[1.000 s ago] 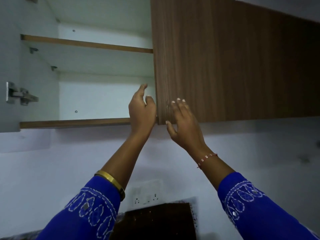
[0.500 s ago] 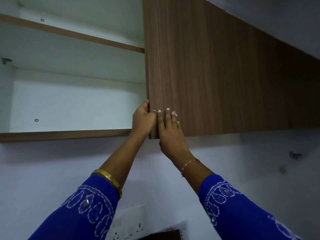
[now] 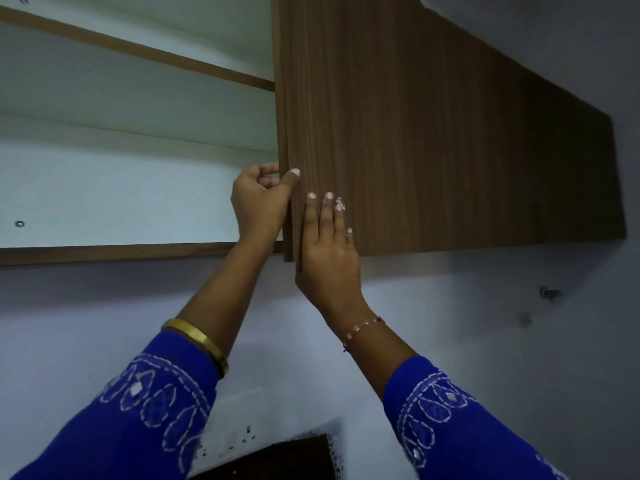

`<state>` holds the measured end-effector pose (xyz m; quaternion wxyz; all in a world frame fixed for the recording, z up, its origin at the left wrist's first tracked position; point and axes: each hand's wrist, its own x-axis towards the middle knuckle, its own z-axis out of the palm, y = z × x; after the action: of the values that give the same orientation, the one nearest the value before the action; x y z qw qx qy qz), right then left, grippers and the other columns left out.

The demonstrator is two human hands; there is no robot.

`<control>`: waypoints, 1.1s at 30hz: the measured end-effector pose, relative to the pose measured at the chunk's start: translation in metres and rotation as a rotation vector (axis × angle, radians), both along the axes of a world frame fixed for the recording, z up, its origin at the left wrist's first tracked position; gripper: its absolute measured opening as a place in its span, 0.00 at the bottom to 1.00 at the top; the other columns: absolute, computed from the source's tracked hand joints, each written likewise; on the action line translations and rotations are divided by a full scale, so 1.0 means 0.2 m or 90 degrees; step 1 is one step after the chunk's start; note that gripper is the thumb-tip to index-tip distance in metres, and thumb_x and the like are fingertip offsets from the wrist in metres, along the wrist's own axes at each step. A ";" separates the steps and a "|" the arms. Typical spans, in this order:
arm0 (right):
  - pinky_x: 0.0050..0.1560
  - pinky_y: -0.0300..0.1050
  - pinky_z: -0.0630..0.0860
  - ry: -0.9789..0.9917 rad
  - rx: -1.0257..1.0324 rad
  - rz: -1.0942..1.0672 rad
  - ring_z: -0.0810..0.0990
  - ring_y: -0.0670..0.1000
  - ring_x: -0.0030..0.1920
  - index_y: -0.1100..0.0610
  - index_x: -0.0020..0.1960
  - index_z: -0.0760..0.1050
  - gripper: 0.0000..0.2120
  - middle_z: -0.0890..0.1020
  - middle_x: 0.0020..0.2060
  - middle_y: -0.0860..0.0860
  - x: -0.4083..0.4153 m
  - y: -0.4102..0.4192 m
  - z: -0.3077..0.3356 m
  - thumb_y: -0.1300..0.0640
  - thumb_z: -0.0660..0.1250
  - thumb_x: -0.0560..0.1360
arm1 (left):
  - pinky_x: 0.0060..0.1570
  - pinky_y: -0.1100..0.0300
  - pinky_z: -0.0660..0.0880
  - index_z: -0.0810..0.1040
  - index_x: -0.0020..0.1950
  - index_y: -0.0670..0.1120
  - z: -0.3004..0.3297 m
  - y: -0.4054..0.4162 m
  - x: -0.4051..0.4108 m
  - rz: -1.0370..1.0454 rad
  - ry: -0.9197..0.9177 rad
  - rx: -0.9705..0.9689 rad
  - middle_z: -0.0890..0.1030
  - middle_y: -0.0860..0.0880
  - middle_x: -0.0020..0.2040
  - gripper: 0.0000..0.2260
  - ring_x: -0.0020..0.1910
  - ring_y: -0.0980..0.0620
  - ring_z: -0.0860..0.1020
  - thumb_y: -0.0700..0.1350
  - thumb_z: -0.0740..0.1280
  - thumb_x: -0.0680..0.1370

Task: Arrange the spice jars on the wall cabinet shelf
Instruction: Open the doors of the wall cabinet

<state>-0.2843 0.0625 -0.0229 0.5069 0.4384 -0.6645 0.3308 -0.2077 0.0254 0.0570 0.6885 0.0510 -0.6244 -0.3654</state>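
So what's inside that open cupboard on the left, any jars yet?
No jars visible. The open cabinet section shows bare white walls and a brown-edged shelf. The shelf tops cannot be seen from below. The left hand grips the closed wooden door, which hides the rest.

Home kitchen: wooden wall cabinet, wall socket.

Left hand raised, fingers curled; right hand raised, flat.
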 end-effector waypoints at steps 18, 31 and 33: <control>0.56 0.54 0.80 0.027 -0.238 0.177 0.75 0.62 0.64 0.69 0.70 0.63 0.32 0.72 0.67 0.63 -0.17 0.85 -0.05 0.59 0.70 0.71 | 0.45 0.67 0.78 0.77 0.47 0.44 -0.03 0.96 -0.25 -0.199 0.190 0.012 0.78 0.53 0.39 0.03 0.41 0.58 0.78 0.42 0.67 0.75; 0.54 0.44 0.79 -0.093 -0.360 0.328 0.82 0.59 0.55 0.66 0.69 0.68 0.27 0.81 0.56 0.62 -0.44 1.32 -0.08 0.63 0.69 0.72 | 0.61 0.63 0.73 0.69 0.67 0.42 -0.04 1.48 -0.58 -0.367 0.154 -0.061 0.74 0.45 0.65 0.17 0.64 0.51 0.74 0.36 0.62 0.77; 0.50 0.42 0.80 -0.106 -0.372 0.346 0.83 0.60 0.50 0.67 0.68 0.69 0.26 0.83 0.52 0.63 -0.50 1.39 -0.08 0.62 0.69 0.72 | 0.61 0.67 0.71 0.67 0.69 0.42 -0.05 1.55 -0.65 -0.365 0.153 -0.084 0.72 0.46 0.67 0.19 0.67 0.52 0.71 0.37 0.62 0.78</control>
<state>-0.3837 0.3403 -0.0393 0.4491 0.4073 -0.4413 0.6616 -0.3380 0.3344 0.0475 0.6278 -0.2153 -0.5501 -0.5068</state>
